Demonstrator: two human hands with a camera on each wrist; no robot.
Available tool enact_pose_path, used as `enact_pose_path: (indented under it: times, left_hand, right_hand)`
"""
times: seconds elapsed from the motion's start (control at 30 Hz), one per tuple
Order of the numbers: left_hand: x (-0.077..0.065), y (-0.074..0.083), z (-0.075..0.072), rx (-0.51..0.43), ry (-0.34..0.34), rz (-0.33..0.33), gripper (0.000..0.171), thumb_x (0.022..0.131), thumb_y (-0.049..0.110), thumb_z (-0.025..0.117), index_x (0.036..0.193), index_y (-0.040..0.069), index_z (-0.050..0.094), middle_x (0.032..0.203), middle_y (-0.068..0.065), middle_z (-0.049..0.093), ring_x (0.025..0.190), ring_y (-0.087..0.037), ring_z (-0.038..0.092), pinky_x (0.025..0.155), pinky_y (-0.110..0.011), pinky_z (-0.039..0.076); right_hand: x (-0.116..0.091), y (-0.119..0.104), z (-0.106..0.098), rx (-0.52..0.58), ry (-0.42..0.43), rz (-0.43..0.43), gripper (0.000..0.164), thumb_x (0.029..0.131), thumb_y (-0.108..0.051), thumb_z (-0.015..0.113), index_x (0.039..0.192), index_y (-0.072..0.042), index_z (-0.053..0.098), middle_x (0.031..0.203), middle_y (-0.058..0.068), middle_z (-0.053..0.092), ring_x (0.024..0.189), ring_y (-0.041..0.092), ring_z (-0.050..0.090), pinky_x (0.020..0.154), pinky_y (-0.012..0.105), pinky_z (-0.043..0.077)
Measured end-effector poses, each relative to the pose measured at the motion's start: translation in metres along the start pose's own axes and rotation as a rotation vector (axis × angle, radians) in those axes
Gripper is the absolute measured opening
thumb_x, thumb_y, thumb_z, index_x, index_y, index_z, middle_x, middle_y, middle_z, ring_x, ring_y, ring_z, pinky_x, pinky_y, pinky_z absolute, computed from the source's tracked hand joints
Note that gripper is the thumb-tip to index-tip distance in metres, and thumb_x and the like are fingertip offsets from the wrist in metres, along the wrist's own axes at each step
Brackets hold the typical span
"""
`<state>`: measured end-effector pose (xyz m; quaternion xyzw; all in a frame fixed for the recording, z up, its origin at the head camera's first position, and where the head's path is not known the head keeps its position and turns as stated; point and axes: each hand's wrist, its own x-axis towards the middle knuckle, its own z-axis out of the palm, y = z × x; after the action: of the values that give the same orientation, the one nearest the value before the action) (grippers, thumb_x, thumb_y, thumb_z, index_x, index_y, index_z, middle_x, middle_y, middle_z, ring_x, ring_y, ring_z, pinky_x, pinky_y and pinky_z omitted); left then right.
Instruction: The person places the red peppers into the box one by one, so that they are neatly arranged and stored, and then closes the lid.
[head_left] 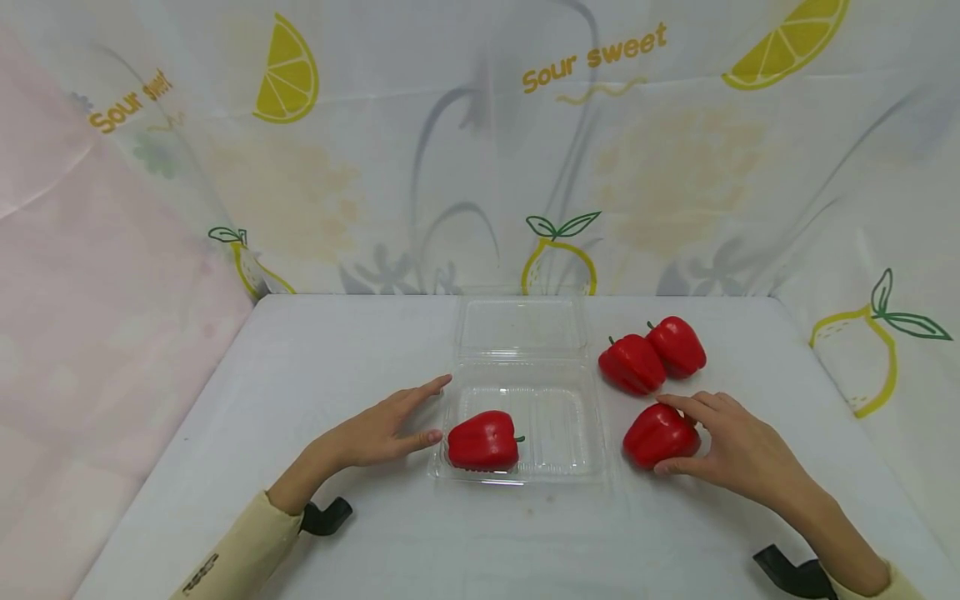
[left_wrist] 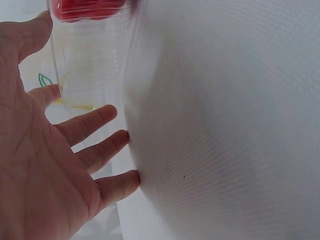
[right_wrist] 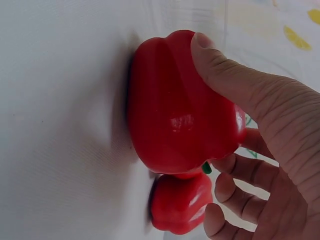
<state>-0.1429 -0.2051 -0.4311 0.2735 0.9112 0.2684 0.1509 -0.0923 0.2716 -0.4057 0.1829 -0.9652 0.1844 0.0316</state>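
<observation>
My right hand [head_left: 742, 450] has its thumb and fingers around a red bell pepper [head_left: 654, 437] on the table, right of the clear plastic clamshell box [head_left: 558, 429]. In the right wrist view, the thumb lies along one side of this pepper [right_wrist: 175, 105], and its green stem points toward the fingers. My left hand [head_left: 382, 429] is spread at the box's left edge, thumb and index fingertips right by the rim. Another red bell pepper [head_left: 483, 442] lies in the box's front left part, stem facing right. The lid [head_left: 521, 327] is folded back, away from me.
Two more red bell peppers, a nearer one [head_left: 632, 364] and a farther one [head_left: 677, 347], lie together behind my right hand. A white cloth covers the table [head_left: 337, 350]. Curtains printed with lemons [head_left: 487, 150] stand along its back and sides.
</observation>
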Motion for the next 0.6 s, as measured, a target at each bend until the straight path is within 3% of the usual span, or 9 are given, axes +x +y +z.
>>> enact_pose_path:
  times: [0.4,0.6]
  left_hand:
    - [0.000,-0.001,0.001,0.009,0.005,0.012,0.079,0.092,0.061,0.056,0.158,0.037,0.019,0.157,0.005,0.032,0.141,-0.024,0.034,0.105,-0.058,0.037]
    - [0.000,-0.002,0.001,0.011,0.003,0.016,0.080,0.092,0.060,0.056,0.158,0.034,0.020,0.157,0.005,0.031,0.141,-0.023,0.033,0.106,-0.057,0.037]
  right_hand:
    - [-0.001,-0.007,-0.002,0.063,0.025,0.042,0.079,0.062,-0.052,0.091,0.127,-0.018,0.062,0.099,-0.001,0.058,0.084,0.017,0.051,0.054,0.025,0.045]
    - [-0.001,-0.011,-0.007,0.060,0.118,0.003,0.080,0.058,-0.045,0.094,0.126,-0.016,0.062,0.091,-0.006,0.056,0.079,0.015,0.049,0.052,0.022,0.044]
